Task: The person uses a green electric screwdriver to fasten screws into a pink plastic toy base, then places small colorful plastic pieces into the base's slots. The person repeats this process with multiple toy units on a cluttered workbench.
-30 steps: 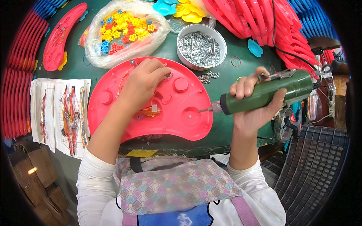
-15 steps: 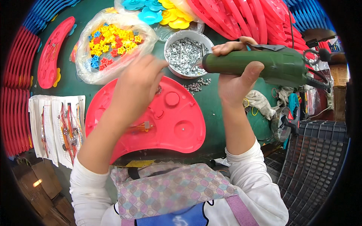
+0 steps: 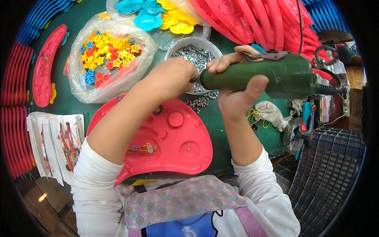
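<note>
My right hand [image 3: 239, 96] is wrapped round a green electric screwdriver [image 3: 272, 75], held level with its tip toward the left. At that tip my left hand [image 3: 169, 79] is closed, fingertips bunched together; what they pinch, if anything, is hidden. Both hands are at the near side of a white bowl [image 3: 216, 50] full of small metal screws [image 3: 193, 54]. Below my left forearm lies a pink-red curved plastic shell [image 3: 173, 164], open side up, with a small board and wires [image 3: 148, 149] inside. Loose screws [image 3: 197, 103] lie between bowl and shell.
A clear bag [image 3: 136, 73] of star-shaped pieces stands at the left, with blue and yellow plastic parts [image 3: 148, 19] behind it. Red shells [image 3: 252, 19] are piled at the far right. Wired components [image 3: 67, 142] lie at the left; a glove [image 3: 270, 114] and black crate [image 3: 327, 170] are right.
My left hand has moved right and down from above the shell to the screwdriver's tip. The screwdriver has shifted slightly left and down. The whole view has shifted a little.
</note>
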Demonstrator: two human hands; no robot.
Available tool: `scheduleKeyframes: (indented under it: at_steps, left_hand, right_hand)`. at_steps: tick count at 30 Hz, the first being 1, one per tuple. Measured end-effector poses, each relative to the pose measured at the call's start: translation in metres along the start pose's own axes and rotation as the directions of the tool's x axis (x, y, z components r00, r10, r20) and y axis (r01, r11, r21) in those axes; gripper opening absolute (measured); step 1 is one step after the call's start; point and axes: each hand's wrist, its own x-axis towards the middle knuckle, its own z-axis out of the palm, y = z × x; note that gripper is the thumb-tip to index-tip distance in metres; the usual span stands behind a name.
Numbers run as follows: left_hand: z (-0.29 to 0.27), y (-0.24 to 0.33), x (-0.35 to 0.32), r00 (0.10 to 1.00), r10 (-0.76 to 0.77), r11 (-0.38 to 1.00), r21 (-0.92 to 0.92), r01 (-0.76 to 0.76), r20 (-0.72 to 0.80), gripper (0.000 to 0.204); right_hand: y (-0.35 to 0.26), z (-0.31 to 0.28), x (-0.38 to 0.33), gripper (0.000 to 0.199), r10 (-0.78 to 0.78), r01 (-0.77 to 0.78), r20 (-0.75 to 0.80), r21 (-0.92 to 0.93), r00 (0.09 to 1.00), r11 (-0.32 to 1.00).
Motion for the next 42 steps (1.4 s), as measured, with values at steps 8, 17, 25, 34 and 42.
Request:
scheduleKeyframes:
  at_steps: [8, 17, 25, 34, 42]
  left_hand:
    - [0.009, -0.015, -0.019, 0.855, 0.229, 0.971, 0.050, -0.233, -0.466, 0.012]
    - [0.019, 0.015, -0.093, 0.851, -0.202, 0.854, -0.513, -0.090, -0.485, 0.021]
    - [0.036, 0.004, -0.127, 0.814, -0.290, 0.792, -0.604, -0.091, -0.503, 0.019]
    - [0.045, -0.004, -0.135, 0.721, -0.044, 0.928, -0.295, -0.226, -0.692, 0.022]
    - [0.048, -0.008, -0.131, 0.636, 0.170, 0.978, 0.052, -0.200, -0.753, 0.022]
  right_hand:
    - [-0.025, 0.005, 0.013, 0.098, -0.124, 0.123, -0.014, 0.294, 0.992, 0.948]
    - [-0.034, 0.018, -0.011, 0.101, -0.066, 0.021, 0.088, 0.441, 0.994, 0.897]
    - [-0.025, 0.041, -0.028, 0.102, -0.128, 0.024, 0.214, 0.431, 0.968, 0.902]
    - [-0.030, 0.051, -0.033, 0.104, -0.133, 0.007, 0.241, 0.461, 0.961, 0.887]
    - [-0.029, 0.039, -0.036, 0.102, -0.113, -0.002, 0.325, 0.333, 0.939, 0.943]
